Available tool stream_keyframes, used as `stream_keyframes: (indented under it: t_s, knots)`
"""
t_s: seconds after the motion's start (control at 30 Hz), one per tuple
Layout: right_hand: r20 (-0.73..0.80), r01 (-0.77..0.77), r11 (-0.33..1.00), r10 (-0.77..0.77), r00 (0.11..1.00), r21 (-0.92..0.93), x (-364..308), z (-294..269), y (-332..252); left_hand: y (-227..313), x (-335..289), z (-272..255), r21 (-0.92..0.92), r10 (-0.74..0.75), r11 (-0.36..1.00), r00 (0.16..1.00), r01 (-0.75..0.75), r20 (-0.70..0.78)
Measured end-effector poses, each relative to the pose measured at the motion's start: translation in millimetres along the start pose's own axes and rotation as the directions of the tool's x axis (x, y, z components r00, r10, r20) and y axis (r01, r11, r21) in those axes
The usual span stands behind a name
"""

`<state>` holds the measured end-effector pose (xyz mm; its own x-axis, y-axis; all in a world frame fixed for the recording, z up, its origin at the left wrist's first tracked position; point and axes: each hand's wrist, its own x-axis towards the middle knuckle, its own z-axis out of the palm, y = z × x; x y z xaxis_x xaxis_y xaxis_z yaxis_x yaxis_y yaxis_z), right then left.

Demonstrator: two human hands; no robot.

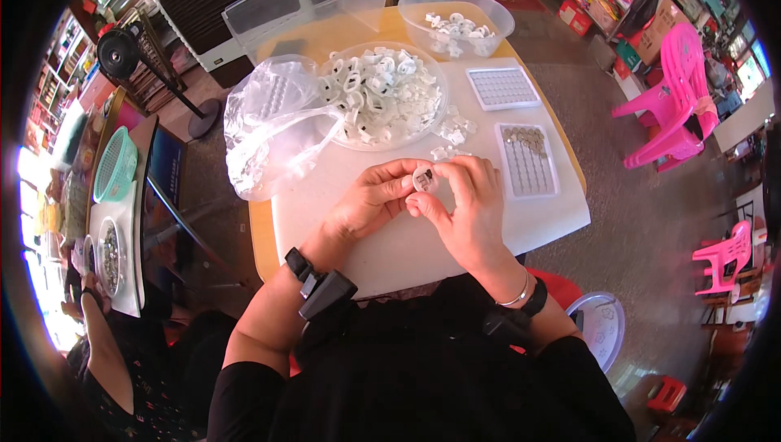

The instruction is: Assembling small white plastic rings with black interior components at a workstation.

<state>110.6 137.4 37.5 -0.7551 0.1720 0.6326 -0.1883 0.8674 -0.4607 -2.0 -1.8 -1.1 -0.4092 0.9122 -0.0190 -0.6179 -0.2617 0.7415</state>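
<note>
A small round white plastic part [424,179] with a dark piece in its middle sits between my hands, above the near half of the white-covered table [350,255]. My left hand [370,198] pinches it from the left with thumb and fingertips. From the right, my right hand [468,202] curls its fingers and thumb about its edge. Just beyond lies a large round clear tray [439,116] heaped with similar white parts [378,84]. Some small clear pieces [455,127] are loose on the table beside the tray. To the right, a shallow white tray [533,190] holds rows of small brownish pieces.
Another white gridded tray [503,88] lies farther back. A clear bowl [423,39] with white parts stands at the far right corner, a clear bin [309,6] at the far left. Crumpled plastic bags [272,129] cover the left side. Pink chairs [679,100] stand at right; another person's arm [106,344] shows at left.
</note>
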Motion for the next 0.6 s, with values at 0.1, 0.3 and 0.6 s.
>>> stream_keyframes:
  t_s: [0.1, 0.3, 0.6]
  knots:
    - [-0.022, 0.013, 0.999, -0.012, 1.000, 0.051, 4, -2, -2, 2, -1, -4, -0.056, 0.026, 0.998, 1.000, -0.026, 0.000]
    - [0.032, -0.135, 0.981, 0.131, 0.991, 0.141, 33, -16, 18, 0, 1, -12, -0.134, 0.102, 0.984, 0.990, -0.114, -0.094]
    - [0.159, -0.112, 0.993, 0.107, 0.981, 0.023, 102, 51, 70, 3, 1, -10, -0.163, 0.100, 0.979, 0.985, -0.123, -0.144]
